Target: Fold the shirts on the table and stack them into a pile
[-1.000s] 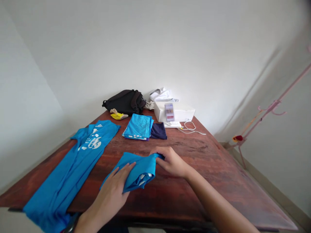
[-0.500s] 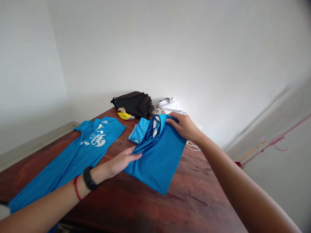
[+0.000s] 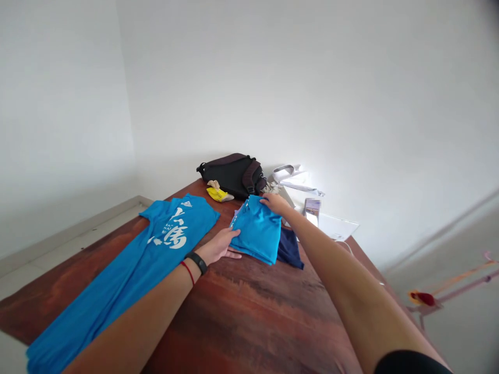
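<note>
A folded blue T-shirt (image 3: pixel 259 234) lies over a small pile of folded cloth, whose patterned edge shows at its left. My left hand (image 3: pixel 221 245) holds its near left side, thumb on top and fingers lower down by the table. At the far edge, my right hand (image 3: pixel 275 202) pinches the cloth near the upper corner. Left of my hands another blue T-shirt (image 3: pixel 156 244) with white lettering is spread lengthwise. A dark navy cloth (image 3: pixel 290 249) pokes out at the right of the pile, partly hidden by my right arm.
A black bag (image 3: pixel 230 174) rests by the wall, with a yellow and beige item (image 3: pixel 219 194) before it. White bags (image 3: pixel 294 179), a phone (image 3: pixel 312 209) and a white flat object (image 3: pixel 338 227) lie behind my right arm. The wooden table (image 3: pixel 234 317) ends near a pinkish stand (image 3: pixel 463 288).
Both hands have lowered the folded blue T-shirt from mid-air onto the folded pile, and it now lies flatter. The view has shifted, revealing the phone and the navy cloth.
</note>
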`<state>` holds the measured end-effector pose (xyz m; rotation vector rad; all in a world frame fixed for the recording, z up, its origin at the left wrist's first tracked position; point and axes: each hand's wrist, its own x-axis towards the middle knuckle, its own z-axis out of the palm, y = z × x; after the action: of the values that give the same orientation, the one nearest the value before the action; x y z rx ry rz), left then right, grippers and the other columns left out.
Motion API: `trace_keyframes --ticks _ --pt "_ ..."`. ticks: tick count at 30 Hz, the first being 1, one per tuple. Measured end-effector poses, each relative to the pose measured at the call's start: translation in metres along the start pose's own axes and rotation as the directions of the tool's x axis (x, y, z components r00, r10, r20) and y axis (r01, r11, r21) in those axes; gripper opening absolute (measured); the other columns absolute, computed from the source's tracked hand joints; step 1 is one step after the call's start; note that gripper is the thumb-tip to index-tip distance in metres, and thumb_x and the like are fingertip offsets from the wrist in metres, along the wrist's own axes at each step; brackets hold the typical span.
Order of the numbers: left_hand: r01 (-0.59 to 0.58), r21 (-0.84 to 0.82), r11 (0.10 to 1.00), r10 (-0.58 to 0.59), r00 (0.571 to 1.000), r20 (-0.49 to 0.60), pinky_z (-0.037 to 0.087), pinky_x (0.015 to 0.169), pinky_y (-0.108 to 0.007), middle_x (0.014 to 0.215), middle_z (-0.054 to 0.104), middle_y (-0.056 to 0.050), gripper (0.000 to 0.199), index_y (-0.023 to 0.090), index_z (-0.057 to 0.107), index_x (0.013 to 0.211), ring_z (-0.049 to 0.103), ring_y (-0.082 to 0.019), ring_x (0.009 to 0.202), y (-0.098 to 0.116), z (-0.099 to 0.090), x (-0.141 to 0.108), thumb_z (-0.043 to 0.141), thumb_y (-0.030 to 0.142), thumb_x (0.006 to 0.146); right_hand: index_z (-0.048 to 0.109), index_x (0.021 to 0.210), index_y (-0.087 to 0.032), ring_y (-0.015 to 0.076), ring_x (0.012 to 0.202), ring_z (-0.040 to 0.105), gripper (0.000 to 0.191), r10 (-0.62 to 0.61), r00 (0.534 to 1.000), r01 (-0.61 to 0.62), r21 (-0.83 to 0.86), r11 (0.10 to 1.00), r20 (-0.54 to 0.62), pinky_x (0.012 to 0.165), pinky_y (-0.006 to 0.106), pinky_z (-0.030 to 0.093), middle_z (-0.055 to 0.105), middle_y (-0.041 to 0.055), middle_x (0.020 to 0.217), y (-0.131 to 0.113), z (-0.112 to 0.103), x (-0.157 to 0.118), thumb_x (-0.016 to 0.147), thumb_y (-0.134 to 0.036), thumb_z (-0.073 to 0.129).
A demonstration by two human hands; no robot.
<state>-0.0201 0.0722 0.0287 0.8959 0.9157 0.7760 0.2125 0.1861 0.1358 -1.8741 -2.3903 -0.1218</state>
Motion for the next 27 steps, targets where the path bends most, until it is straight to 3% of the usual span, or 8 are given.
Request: trace_keyframes --ticks 3,10,15,18,21,24,27 --pt "-0.011 -0.019 1.0 0.011 1.0 -0.025 0.065 0.072 -0.044 0.122 0.072 -0.018 0.055 0.02 0.047 0.138 0.078 -0.027 0.084 -0.006 0.001 0.002 0.065 0.049 0.095 0.067 0.122 -0.016 0.0273 0.108 0.067 0.036 0.042 0.999 -0.042 0.014 0.999 0.013 0.086 0.03 0.046 0.073 0.015 0.118 0.005 0.024 0.007 0.108 -0.04 0.044" --pt "-0.13 0.031 0.991 0.133 0.976 -0.174 0.062 0.055 -0.031 0.136 0.064 -0.02 0.046 0.021 0.041 0.144 0.077 -0.021 0.068 -0.001 0.015 -0.007 0.047 0.042 0.104 0.066 0.123 -0.017 0.0295 0.112 0.065 0.037 0.086 0.996 -0.086 0.029 0.996 0.006 0.09 0.034 0.046 0.071 0.0159 0.121 0.009 0.033 0.021 0.108 -0.04 0.04" --pt "-0.207 0.333 0.92 0.308 0.906 -0.289 0.056 0.045 -0.028 0.14 0.059 -0.024 0.081 0.028 0.009 0.161 0.074 -0.022 0.056 0.0 0.018 -0.014 0.059 0.041 0.098 0.056 0.141 -0.02 0.034 0.132 0.05 0.039 0.129 0.989 -0.128 0.019 0.992 -0.069 0.105 0.044 0.042 0.057 0.0182 0.142 -0.016 0.046 0.02 0.105 -0.034 0.046" --pt "-0.221 0.45 0.865 0.359 0.9 -0.248 0.054 0.042 -0.027 0.138 0.061 -0.025 0.08 0.027 0.013 0.162 0.073 -0.022 0.052 -0.002 0.02 -0.017 0.059 0.035 0.096 0.047 0.151 -0.024 0.032 0.141 0.042 0.047 0.058 0.987 -0.051 0.05 0.997 -0.152 0.114 0.046 0.035 0.047 0.0144 0.154 -0.036 0.057 0.015 0.107 -0.04 0.041" --pt "-0.24 0.519 0.82 0.414 0.876 -0.248 0.051 0.04 -0.026 0.142 0.06 -0.022 0.07 0.029 0.021 0.16 0.069 -0.017 0.046 -0.005 0.022 -0.016 0.054 0.028 0.098 0.049 0.151 -0.022 0.031 0.145 0.04 0.053 -0.014 0.99 0.032 0.124 0.992 -0.141 0.119 0.047 0.031 0.044 0.0131 0.158 -0.048 0.068 0.009 0.108 -0.049 0.037" --pt "-0.257 0.568 0.782 0.475 0.835 -0.276 0.052 0.041 -0.026 0.143 0.06 -0.017 0.059 0.03 0.03 0.156 0.066 -0.013 0.043 -0.007 0.023 -0.015 0.048 0.025 0.1 0.044 0.155 -0.02 0.0308 0.15 0.034 0.058 0.046 0.992 -0.021 0.212 0.977 -0.115 0.122 0.05 0.027 0.039 0.0137 0.163 -0.05 0.076 0.007 0.108 -0.052 0.033" --pt "-0.198 0.688 0.698 0.494 0.829 -0.262 0.054 0.048 -0.027 0.125 0.071 -0.015 0.054 0.027 0.033 0.155 0.068 -0.016 0.046 -0.006 0.02 -0.014 0.045 0.028 0.102 0.043 0.156 -0.019 0.032 0.154 0.027 0.059 0.092 0.983 -0.047 0.267 0.963 -0.162 0.123 0.053 0.025 0.035 0.0142 0.166 -0.046 0.072 0.006 0.108 -0.052 0.034"
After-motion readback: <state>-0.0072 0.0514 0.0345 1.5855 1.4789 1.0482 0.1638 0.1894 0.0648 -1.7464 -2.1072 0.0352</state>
